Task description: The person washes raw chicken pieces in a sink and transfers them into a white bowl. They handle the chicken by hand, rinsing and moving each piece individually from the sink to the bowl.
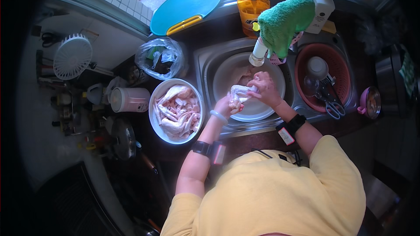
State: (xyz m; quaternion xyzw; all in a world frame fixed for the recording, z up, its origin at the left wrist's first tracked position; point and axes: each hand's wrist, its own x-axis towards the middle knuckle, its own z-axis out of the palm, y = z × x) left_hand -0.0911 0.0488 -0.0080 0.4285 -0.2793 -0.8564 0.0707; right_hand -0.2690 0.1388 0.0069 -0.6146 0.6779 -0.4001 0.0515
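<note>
Both hands grip one raw chicken wing [240, 93] above a white basin [257, 115] that sits in the steel sink. My left hand [226, 105] has the wing's lower left end. On its upper right end is my right hand [265, 88]. More pale raw meat [244, 76] lies in the basin behind the wing, partly hidden by my right hand. To the left of the sink, a white bowl [153, 125] holds several raw chicken wings and pieces [178, 113]. The tap's white spout [258, 54] hangs just beyond my hands.
A green towel [285, 21] drapes over the tap. In the right-hand basin, a red colander [300, 85] holds scissors [334, 109] and a white bowl [317, 66]. An orange soap bottle [251, 13] stands behind the sink. A plastic-lined bin [160, 59] and pink kettle [129, 99] are at left.
</note>
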